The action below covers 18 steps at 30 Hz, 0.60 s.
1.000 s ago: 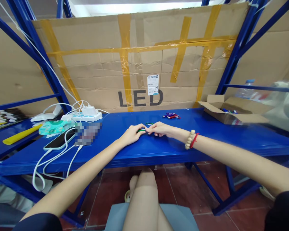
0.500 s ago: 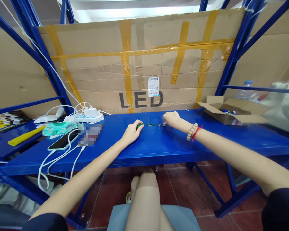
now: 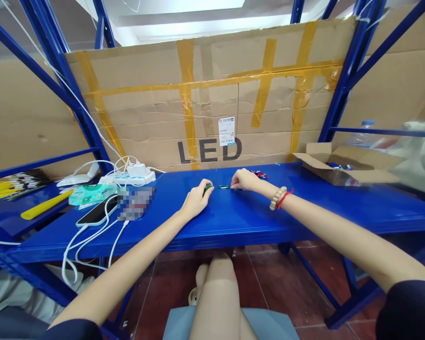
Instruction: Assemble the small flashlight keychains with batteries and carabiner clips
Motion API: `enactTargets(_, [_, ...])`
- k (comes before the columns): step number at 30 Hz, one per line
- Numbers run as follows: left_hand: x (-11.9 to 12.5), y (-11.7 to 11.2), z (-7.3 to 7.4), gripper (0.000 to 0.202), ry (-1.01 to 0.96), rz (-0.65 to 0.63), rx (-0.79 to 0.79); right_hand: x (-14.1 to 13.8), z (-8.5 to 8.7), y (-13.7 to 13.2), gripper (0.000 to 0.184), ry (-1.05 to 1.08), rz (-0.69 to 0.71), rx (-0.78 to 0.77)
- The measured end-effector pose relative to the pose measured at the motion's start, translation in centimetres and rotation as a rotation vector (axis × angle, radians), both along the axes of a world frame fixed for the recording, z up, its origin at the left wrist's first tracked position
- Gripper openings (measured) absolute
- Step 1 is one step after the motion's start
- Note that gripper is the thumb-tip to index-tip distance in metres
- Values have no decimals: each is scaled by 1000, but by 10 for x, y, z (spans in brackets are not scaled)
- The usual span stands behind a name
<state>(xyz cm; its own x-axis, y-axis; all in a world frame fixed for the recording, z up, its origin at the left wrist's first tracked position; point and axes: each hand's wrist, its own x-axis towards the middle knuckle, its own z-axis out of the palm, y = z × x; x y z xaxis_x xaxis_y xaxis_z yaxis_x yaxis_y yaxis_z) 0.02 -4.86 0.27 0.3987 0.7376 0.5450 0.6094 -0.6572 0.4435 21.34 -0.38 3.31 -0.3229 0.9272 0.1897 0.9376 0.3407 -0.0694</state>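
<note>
Blue tabletop (image 3: pixel 233 222) lies bare along its near edge at mid-frame. At its centre, the left hand (image 3: pixel 195 200) pinches a green piece (image 3: pixel 208 188); the right hand (image 3: pixel 245 179) grips a green carabiner (image 3: pixel 223 187) lying flat. Right of frame, an open cardboard box (image 3: pixel 343 167) holds small coloured items.

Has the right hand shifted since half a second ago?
Yes. The right hand came back left along the blue shelf, from the coloured pile to the green carabiner.
</note>
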Motion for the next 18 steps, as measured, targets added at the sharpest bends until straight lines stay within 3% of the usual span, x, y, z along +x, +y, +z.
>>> enactTargets(3, [0, 0, 0, 19, 12, -7, -15, -3, -1, 1, 15, 132, 53, 30])
enactTargets(6, [0, 0, 0, 18, -2, -2, -13, -6, 9, -20, 11, 534, 120, 26])
enactTargets(8, [0, 0, 0, 18, -11, 5, -16, -4, 16, -53, 19, 1033, 209, -160])
enactTargets(10, [0, 0, 0, 18, -13, 6, -15, 1, 14, -101, 19, 1648, 551, -618])
enactTargets(11, [0, 0, 0, 18, -11, 7, -11, 3, 9, -129, 18, 1911, 765, -902])
enactTargets(15, [0, -2, 0, 19, 31, 19, 10, -9, -36, -232, 23, 2150, 1006, -1065])
enactTargets(18, [1, -4, 1, 19, 71, 31, 24, -38, -68, -271, 26, 2180, 868, -968])
